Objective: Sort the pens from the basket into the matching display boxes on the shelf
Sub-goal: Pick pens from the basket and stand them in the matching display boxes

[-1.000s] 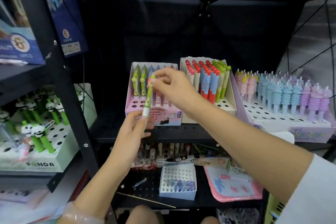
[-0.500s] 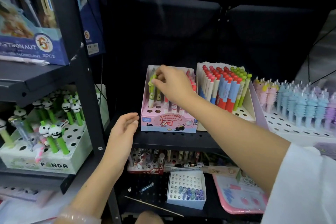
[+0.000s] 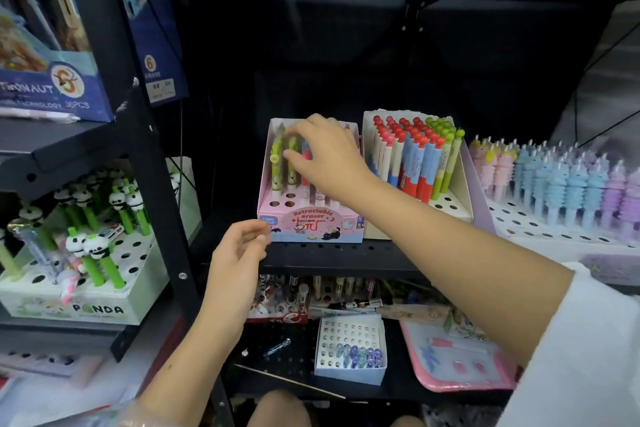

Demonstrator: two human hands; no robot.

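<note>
Right hand [image 3: 325, 156] reaching over the pink display box [image 3: 311, 225] on the black shelf [image 3: 332, 255], fingers curled down among the upright pens at its back rows; fingertips at the green pens [image 3: 277, 159], thumb below them beside the second green pen. Whether a pen is actually pinched: cannot tell, since the fingers blur and cover the pen tops. Front holes of the pink box unfilled.

Left hand [image 3: 239, 253] hanging in the air just below and left of the box's front corner, fingers loosely curled, nothing in it, touching nothing.

Just right of the pink box, touching it: a cream display box [image 3: 453, 204] packed with red- and green-capped pens. Further right, a white tray of pastel pens [image 3: 571, 180]. On the left rack, a PANDA box [image 3: 100, 308] with panda-topped green pens. Basket not in view.
</note>
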